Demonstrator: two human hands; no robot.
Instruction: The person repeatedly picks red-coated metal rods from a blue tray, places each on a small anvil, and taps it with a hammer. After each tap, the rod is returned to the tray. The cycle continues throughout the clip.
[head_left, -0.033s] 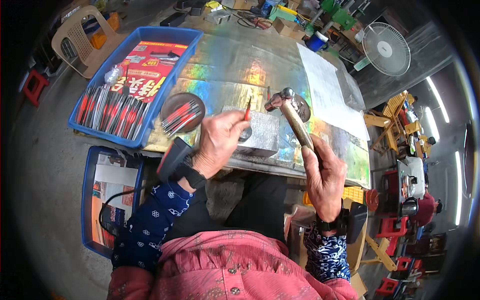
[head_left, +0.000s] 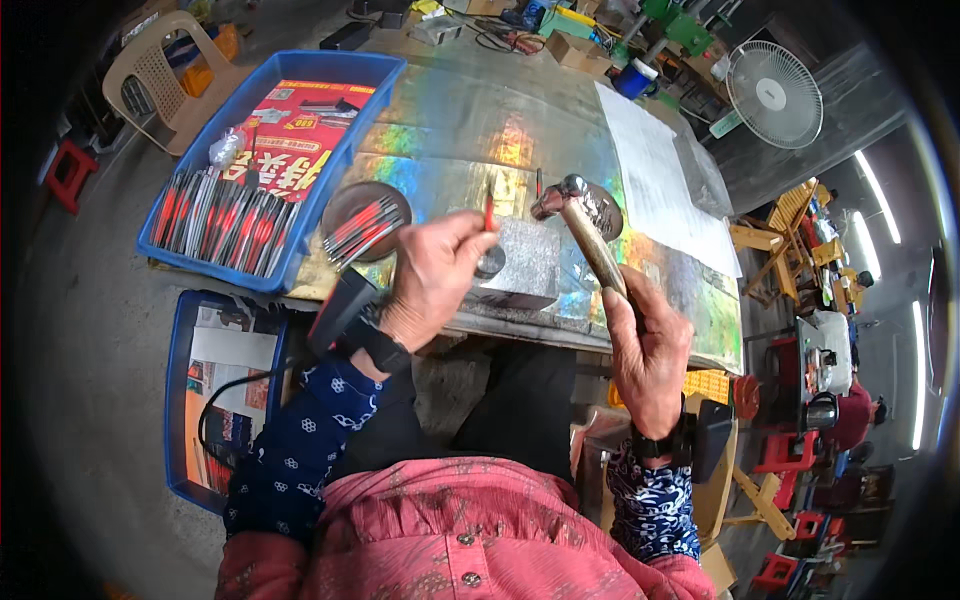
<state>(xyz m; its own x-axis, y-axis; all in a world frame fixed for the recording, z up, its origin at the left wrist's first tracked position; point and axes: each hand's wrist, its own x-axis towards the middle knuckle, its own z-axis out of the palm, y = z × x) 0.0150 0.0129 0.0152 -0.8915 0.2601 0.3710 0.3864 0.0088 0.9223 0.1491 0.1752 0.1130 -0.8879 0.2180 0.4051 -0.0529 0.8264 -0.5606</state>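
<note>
My left hand point(head_left: 435, 270) pinches a slim red stick with a dark tip point(head_left: 490, 207), upright over the near-left part of a grey metal block point(head_left: 530, 262). A small round dark piece point(head_left: 490, 264) sits by the block beneath that hand. In my right hand point(head_left: 650, 350) is a hammer point(head_left: 592, 243), gripped by its wooden handle, its metal head raised over the block's right side. Left of the block, a round dark dish point(head_left: 345, 200) carries several red and silver sticks point(head_left: 362, 230). Another dark dish point(head_left: 608, 212) is partly hidden behind the hammer head.
A blue tray point(head_left: 345, 150) at the left holds many red, silver and black sticks point(head_left: 225, 225) and a red printed sheet. White paper point(head_left: 650, 170) lies on the table's right. Below left stands another blue bin point(head_left: 177, 400); a fan point(head_left: 770, 95) is at far right.
My left hand has shifted slightly left and up with the slim red stick. My right hand and the hammer are nearly where they were.
</note>
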